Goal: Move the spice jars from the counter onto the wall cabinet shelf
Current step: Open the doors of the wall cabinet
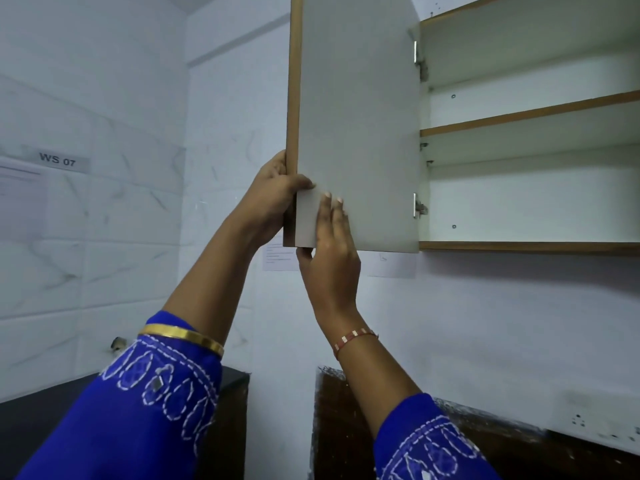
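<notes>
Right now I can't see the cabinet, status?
Left hand and right hand on open door. Shelves bare. No jars visible.

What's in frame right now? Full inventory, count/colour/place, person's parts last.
cabinet door: 1, pale grey face with brown edge, swung open at centre top
wall cabinet: 1, white inside with brown edging, upper right, open
shelf: 1, white with brown front edge, mid cabinet, nothing on it
hinges: 2, metal, on the door's right side
WS 07 label: 1, grey, tiled wall at left
paper sheets: 2 below the door, white, on the wall
counter: dark, lower right; another dark surface lower left
spice jars: none in view
left hand: gripping the door's outer edge; gold bangle, blue embroidered sleeve
right hand: at the door's bottom corner, fingers flat on its face; red and white bracelet
</notes>
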The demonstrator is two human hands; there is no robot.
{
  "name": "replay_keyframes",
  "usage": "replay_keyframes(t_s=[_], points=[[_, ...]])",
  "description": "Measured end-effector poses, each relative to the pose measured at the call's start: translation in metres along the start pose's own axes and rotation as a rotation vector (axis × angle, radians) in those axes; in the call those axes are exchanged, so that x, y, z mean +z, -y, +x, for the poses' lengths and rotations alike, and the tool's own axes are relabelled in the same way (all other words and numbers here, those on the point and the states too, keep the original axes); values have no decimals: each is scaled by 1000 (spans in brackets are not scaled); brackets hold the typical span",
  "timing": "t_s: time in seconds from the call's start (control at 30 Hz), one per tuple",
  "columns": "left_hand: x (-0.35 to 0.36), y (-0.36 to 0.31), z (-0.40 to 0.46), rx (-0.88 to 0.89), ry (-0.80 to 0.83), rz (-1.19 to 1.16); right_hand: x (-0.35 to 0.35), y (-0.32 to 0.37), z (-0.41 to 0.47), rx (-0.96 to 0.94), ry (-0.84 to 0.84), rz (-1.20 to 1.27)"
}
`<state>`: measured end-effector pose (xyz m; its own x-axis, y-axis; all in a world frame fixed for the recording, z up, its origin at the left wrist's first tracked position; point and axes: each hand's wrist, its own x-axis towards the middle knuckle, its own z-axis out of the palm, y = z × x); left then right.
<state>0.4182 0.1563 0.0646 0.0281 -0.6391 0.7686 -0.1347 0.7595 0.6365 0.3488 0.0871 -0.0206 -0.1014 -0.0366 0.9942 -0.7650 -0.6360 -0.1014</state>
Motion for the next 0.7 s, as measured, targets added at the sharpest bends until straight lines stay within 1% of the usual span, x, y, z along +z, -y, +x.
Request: replay_keyframes(t_s=[0.13,0.27,0.33,0.43,0.5,0.53,0.6,0.7], points=[[3,1,-2,18,-11,15,1,-5,-2,-23,-14,-27],[12,2,-7,57,-105,112,-9,-11,-2,-81,46,-32],[21,6,-11,162,-193,230,-18,-19,-3,-135,81,-44],[43,12,-22,351,-422,446,-38,-41,-3,-250,117,-107],[59,12,-29,481,-529,537,-55,-61,-1,-286,135,-162],[69,11,-32,528,-545,573,-65,-71,1,-279,145,-182],[92,4,-35,601,-525,605,-87,-94,5,-243,152,-201],[139,-10,-39,653,-471,581,-125,-129,12,-192,178,-224]])
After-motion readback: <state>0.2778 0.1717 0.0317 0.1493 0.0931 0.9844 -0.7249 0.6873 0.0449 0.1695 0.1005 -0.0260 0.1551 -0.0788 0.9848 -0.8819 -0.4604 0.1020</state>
